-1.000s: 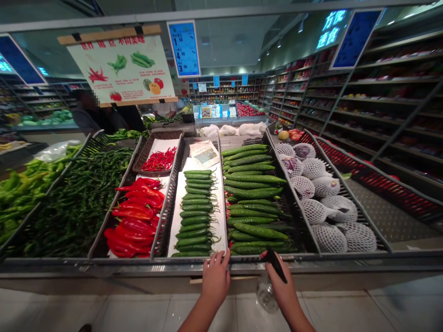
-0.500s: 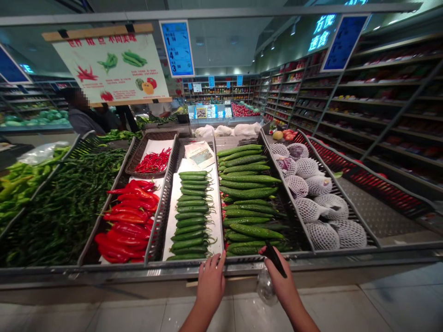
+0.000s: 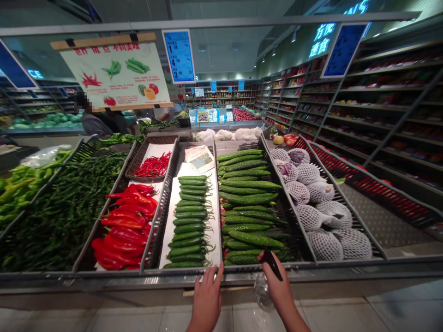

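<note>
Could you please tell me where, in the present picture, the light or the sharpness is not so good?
Head view, left: small glints on the red peppers; head view, right: the shelves look dim, soft and stretched toward the edge; head view, lower middle: the clear bottle is indistinct against the pale floor.

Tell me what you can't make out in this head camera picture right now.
All in the head view:
Clear bottle: partly hidden behind the right hand.
Left hand: palm hidden, turned away from the camera.
Hanging poster: smallest print too small to read.
Blue sign at upper right: lettering too dark and blurred.
Light green peppers: cut off by the left edge.
</note>
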A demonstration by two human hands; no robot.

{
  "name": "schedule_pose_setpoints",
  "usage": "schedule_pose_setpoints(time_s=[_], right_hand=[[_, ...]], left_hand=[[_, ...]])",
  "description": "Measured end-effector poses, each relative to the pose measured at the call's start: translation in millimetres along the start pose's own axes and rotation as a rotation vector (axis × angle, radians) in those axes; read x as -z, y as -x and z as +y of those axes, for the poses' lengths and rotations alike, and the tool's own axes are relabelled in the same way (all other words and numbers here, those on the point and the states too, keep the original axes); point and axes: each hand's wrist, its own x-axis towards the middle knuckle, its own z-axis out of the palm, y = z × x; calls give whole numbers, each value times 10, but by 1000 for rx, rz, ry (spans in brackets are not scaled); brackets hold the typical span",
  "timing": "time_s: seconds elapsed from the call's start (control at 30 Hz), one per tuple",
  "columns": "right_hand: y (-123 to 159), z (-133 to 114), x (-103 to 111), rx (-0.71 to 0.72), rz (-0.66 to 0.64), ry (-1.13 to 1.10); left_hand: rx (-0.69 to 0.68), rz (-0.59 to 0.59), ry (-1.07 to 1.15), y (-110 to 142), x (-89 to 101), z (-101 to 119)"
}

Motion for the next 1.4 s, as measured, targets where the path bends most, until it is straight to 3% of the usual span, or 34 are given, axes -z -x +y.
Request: schedule_pose_setpoints(time_s=[0.33,0.67,1.07,1.4], right_hand=[[-97,7,55,31,13,-3],[76,-7,-136,40,-104,11],[129,-3,54,-52,-87,90],[150,83,87,-35,-85,100]], left_hand=[[-5,-31,35,-25,-76,-46],[-24,15,32,-9,28,-26],[-49,91,-58,-4,-133,-57],[-73,152,-58,43,-158,-90]])
